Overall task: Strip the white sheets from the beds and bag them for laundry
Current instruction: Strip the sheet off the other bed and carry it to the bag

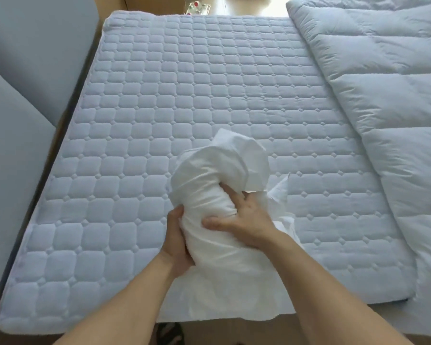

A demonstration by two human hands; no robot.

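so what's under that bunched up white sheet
The white sheet lies on the quilted mattress, which shows around it. The patch right under the bundle is covered, so anything there is hidden.

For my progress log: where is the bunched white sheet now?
In the head view, the bunched white sheet lies low centre on the quilted pale-blue mattress, gripped between left hand and right hand.

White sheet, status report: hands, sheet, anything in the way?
Left hand and right hand both grip the white sheet. Sheet bunched up on the quilted mattress, near edge. No bag in view; folded duvet lies to the right.
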